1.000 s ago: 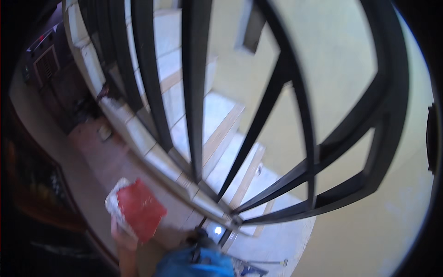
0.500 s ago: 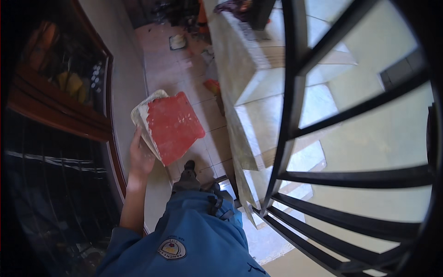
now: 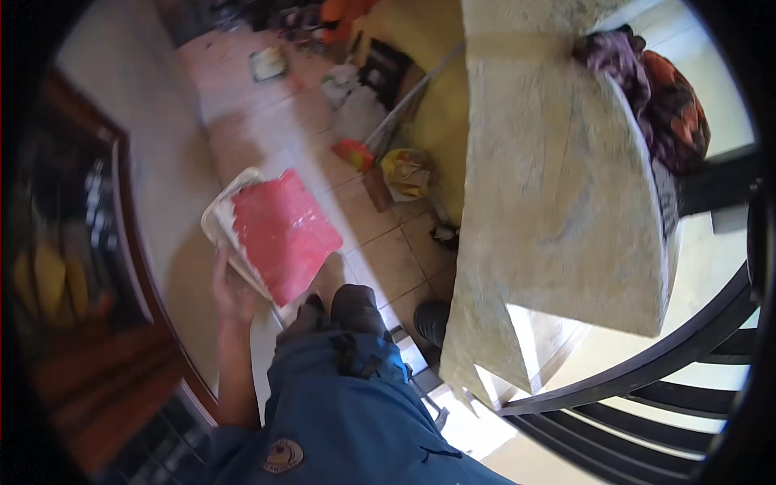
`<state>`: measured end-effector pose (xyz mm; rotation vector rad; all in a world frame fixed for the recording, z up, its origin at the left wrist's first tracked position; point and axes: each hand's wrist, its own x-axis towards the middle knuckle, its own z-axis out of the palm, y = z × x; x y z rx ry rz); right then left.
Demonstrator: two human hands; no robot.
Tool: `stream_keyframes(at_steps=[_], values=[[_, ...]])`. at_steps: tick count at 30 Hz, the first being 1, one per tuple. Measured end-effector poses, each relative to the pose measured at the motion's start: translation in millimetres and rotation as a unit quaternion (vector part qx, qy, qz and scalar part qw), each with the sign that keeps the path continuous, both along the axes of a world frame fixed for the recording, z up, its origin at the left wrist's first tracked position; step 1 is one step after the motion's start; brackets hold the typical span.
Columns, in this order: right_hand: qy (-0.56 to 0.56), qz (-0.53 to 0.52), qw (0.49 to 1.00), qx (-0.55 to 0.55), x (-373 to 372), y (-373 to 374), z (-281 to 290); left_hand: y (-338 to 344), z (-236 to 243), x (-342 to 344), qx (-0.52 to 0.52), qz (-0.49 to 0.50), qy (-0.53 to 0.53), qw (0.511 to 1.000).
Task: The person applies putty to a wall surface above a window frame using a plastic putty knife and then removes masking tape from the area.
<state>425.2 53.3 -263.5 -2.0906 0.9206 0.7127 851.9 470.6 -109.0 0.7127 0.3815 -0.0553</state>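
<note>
My left hand (image 3: 233,283) grips the lower edge of a whitish, rounded-rim tray (image 3: 212,218), fingers wrapped around it. On top lies a flat red sheet (image 3: 287,234) with ragged edges. White smears mark its left side and speckle its face. The sheet and tray are carried together, tilted, in front of my legs. What lies beneath the sheet is hidden. My right hand is out of view.
A concrete staircase (image 3: 558,202) rises on the right with a black railing (image 3: 647,376). Dark patterned cloth (image 3: 675,105) lies on it. Ahead on the tiled floor (image 3: 372,250) are a yellow bucket-like container (image 3: 406,174), a pale pole (image 3: 416,87) and a whitish square container (image 3: 267,63).
My view has shifted forward along the passage, bringing the stair's underside and the yellow container into sight. The red sheet and tray stay in my left hand, slightly lower and further left.
</note>
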Motion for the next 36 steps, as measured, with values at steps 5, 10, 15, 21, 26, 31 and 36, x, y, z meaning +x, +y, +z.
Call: stream_keyframes(at_steps=[5,10,15,21,26,31,36], values=[[0.009,-0.072,0.997,-0.01,48.1,66.6,-42.4,23.4,-44.4,88.8,0.009,-0.026,-0.024,0.999],[0.01,-0.111,0.994,-0.014,86.9,120.0,-98.9,18.7,-49.0,165.7,0.0,-0.166,-0.118,0.979],[-0.005,-0.145,0.989,-0.021,148.9,166.6,-154.1,17.4,-53.1,229.2,-0.047,-0.229,-0.088,0.968],[-0.004,-0.178,0.983,-0.046,159.3,187.0,-224.4,22.1,-52.2,265.2,-0.071,-0.33,-0.113,0.935],[-0.132,-0.469,0.865,-0.115,235.2,244.5,-230.6,54.6,-102.2,325.3,-0.071,-0.47,-0.066,0.877],[-0.188,-0.646,0.722,-0.162,317.6,289.7,-237.3,48.5,-84.8,380.9,0.156,-0.595,-0.057,0.787],[-0.238,-0.787,0.534,-0.197,379.8,326.8,-297.6,33.9,-59.2,398.2,0.028,-0.733,-0.117,0.669]])
